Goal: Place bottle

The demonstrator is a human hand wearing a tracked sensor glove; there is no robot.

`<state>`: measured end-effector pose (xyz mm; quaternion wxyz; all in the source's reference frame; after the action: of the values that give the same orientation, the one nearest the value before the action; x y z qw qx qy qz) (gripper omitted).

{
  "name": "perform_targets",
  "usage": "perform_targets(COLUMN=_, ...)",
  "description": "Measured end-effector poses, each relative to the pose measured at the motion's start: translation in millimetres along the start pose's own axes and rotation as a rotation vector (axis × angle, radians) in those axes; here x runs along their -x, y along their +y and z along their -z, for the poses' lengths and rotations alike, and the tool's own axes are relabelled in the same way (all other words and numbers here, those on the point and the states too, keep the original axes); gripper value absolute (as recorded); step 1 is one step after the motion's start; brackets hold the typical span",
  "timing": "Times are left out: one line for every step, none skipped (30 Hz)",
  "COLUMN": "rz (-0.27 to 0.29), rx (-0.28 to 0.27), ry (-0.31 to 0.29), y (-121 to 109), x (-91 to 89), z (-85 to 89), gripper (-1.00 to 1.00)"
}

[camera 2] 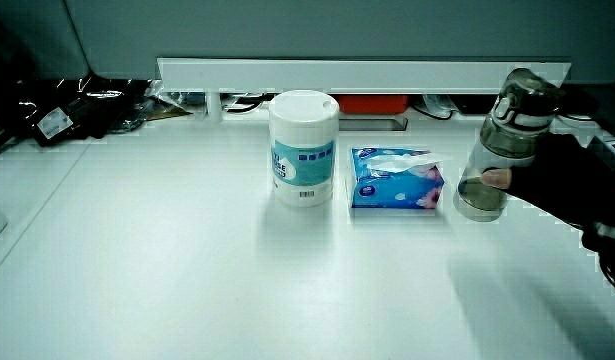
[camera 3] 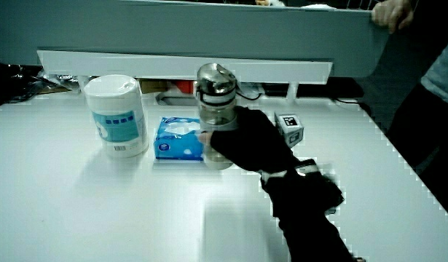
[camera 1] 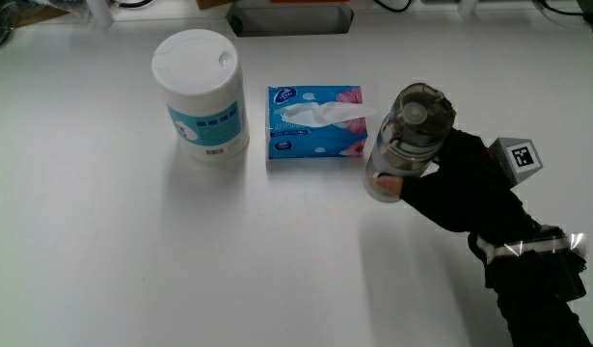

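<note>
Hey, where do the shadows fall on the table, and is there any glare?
Main view: soft shadows lie on the table nearer the person than the wipes tub and bottle. In a side view, the same under the tub; no strong glare shows.

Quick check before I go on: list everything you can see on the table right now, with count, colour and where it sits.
Wipes canister: one, white with a blue label, upright on the table, beside the tissue pack.
Tissue pack: one, blue with pink flowers and a white tissue sticking out, between the canister and the bottle.
Bottle: one, clear with a dark cap, upright beside the tissue pack, base at the table.
Partition: one, pale, low, with cables and a red item under it.
Hand: one, black glove with a patterned cube, gripping the bottle's side.
</note>
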<state>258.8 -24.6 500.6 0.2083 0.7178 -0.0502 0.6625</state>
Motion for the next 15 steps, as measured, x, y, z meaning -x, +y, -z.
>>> perform_targets(rz=0.013, rx=-0.015, ry=0.003, y=0.7, x=-2.5, z=-2.0, gripper=0.00)
perform_targets(rz=0.023, rx=-0.025, ry=0.009, y=1.4, x=-5.4, z=-4.0, gripper=0.00)
perform_targets(rz=0.042, rx=-0.036, ry=-0.002, y=2.0, x=-10.6, z=-7.1, gripper=0.00)
perform_targets(rz=0.046, rx=-0.045, ry=0.005, y=2.5, x=-13.1, z=-8.5, gripper=0.00)
perform_targets(rz=0.056, rx=-0.056, ry=0.002, y=2.8, x=-17.4, z=-10.6, gripper=0.00)
perform_targets(rz=0.069, rx=-0.062, ry=0.003, y=2.8, x=-21.8, z=-12.5, gripper=0.00)
perform_targets(rz=0.083, rx=-0.070, ry=0.001, y=2.7, x=-26.0, z=-14.4, gripper=0.00)
perform_targets(rz=0.094, rx=-0.078, ry=0.010, y=1.9, x=-28.8, z=-15.2, gripper=0.00)
perform_targets(rz=0.105, rx=-0.090, ry=0.012, y=1.3, x=-35.2, z=-17.9, gripper=0.00)
perform_targets(rz=0.112, rx=-0.097, ry=0.018, y=0.3, x=-38.1, z=-18.8, gripper=0.00)
perform_targets(rz=0.129, rx=-0.105, ry=0.010, y=-0.8, x=-42.6, z=-20.8, gripper=0.00)
perform_targets(rz=0.133, rx=-0.114, ry=0.016, y=-1.9, x=-44.5, z=-21.3, gripper=0.00)
perform_targets(rz=0.143, rx=-0.120, ry=0.015, y=-2.8, x=-50.6, z=-23.5, gripper=0.00)
perform_targets(rz=0.157, rx=-0.126, ry=0.011, y=-3.7, x=-55.1, z=-24.8, gripper=0.00)
perform_targets(rz=0.167, rx=-0.132, ry=0.022, y=-4.6, x=-56.3, z=-24.5, gripper=0.00)
